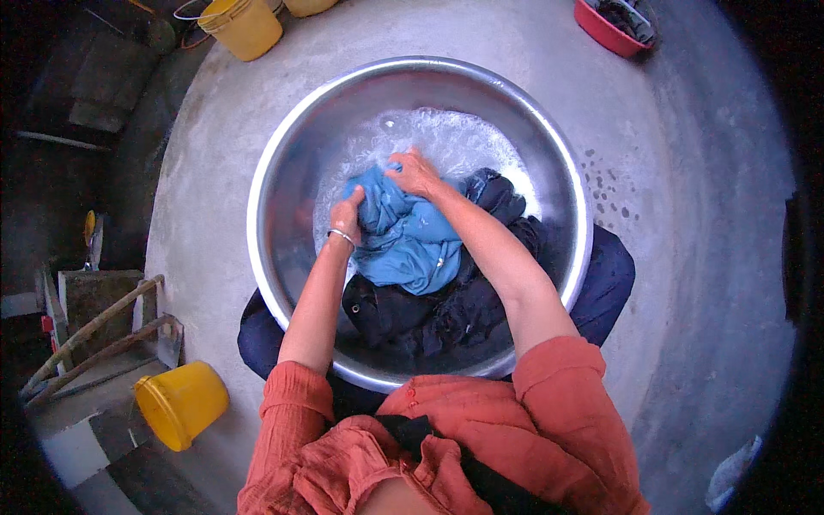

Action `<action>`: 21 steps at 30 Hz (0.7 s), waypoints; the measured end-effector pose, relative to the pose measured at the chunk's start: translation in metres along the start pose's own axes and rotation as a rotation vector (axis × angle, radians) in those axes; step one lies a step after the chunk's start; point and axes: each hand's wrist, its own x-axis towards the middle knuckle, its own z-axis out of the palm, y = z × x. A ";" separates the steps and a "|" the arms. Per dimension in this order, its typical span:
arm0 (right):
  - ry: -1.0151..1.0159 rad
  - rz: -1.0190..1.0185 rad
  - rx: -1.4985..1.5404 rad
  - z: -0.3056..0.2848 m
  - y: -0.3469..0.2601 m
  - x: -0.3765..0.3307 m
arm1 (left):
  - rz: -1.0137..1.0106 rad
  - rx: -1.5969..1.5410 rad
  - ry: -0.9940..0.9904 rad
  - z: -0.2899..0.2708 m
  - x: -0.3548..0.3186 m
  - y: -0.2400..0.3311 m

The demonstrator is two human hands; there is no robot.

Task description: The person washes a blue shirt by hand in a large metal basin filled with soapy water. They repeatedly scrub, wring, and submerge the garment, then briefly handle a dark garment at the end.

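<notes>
A wide steel basin (273, 163) stands between my knees, with soapy water (455, 133) swirling at its far side. In it lies a wet blue garment (408, 245), bunched up. My left hand (346, 216), a bracelet at its wrist, grips the garment's left edge, thumb on top. At the far edge of the same cloth, my right hand (415, 173) is closed with fingers curled; some fingertips are hidden in the folds. Dark wet clothes (421, 322) lie under and around the blue garment, toward me and to the right beneath my forearm.
On the concrete floor (197, 257), a yellow bucket (245, 30) stands at the far left and another yellow bucket (182, 403) lies tilted at the near left. Long wooden handles (94, 330) lean nearby. A red tub (611, 30) holding dark cloth sits at the far right.
</notes>
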 end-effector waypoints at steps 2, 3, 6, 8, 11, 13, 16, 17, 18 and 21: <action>0.078 -0.216 0.260 0.022 0.001 -0.012 | -0.002 -0.194 -0.107 0.039 -0.048 0.030; 0.138 -0.319 0.216 0.026 -0.034 -0.031 | -0.007 -0.224 -0.102 0.028 -0.053 0.036; 0.352 -0.691 0.149 0.009 -0.121 -0.092 | -0.012 -0.397 -0.442 -0.008 -0.041 0.028; 0.249 -0.667 -0.004 0.024 -0.113 -0.102 | -0.109 -0.191 -0.442 0.015 -0.067 0.052; 0.241 -0.652 0.071 -0.006 -0.113 -0.090 | -0.104 -0.277 -0.321 0.032 -0.076 0.047; 0.392 -0.413 0.067 -0.012 -0.093 -0.061 | -0.091 -0.330 -0.252 0.050 -0.078 0.047; 0.589 -0.087 -0.079 -0.028 -0.038 -0.011 | -0.106 -0.318 -0.286 0.043 -0.063 0.044; 0.396 0.054 -0.180 -0.045 -0.028 -0.008 | -0.080 -0.295 -0.269 0.033 -0.053 0.040; 0.330 0.187 -0.271 -0.056 -0.014 -0.009 | -0.063 -0.274 -0.269 0.032 -0.048 0.037; 0.321 0.429 -0.200 -0.076 0.004 -0.009 | -0.124 -0.187 -0.201 0.027 -0.044 0.032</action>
